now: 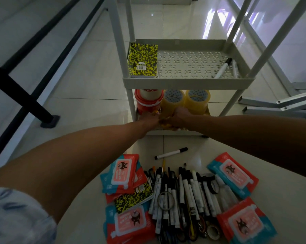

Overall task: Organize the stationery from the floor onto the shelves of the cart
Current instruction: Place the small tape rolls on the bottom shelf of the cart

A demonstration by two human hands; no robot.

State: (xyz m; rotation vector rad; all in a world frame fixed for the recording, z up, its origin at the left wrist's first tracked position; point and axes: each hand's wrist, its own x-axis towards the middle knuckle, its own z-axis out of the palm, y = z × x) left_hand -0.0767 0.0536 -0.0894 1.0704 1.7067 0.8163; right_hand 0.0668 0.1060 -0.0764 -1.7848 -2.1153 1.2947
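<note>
Both hands reach into the bottom shelf point(175, 132) of the grey cart. My left hand point(149, 117) and my right hand point(179, 115) grip a yellow tape roll point(164, 123) between them at the shelf's front. Behind stand a red tape stack point(147, 101) and two clear-yellow tape rolls point(174, 99) point(199, 98). The middle shelf point(189, 81) holds a yellow-black notebook point(143, 60) at its left and a white marker point(222, 68) at its right. On the floor lie a heap of pens and markers point(182, 196), one loose marker point(170, 153), a second notebook point(133, 197) and wipe packs point(123, 173).
More wipe packs point(234, 174) point(245, 223) lie right of the pen heap, with small tape rolls point(213, 232) at its near end. Black rail posts point(48, 118) stand to the left. Grey metal legs point(279, 104) lie on the floor to the right.
</note>
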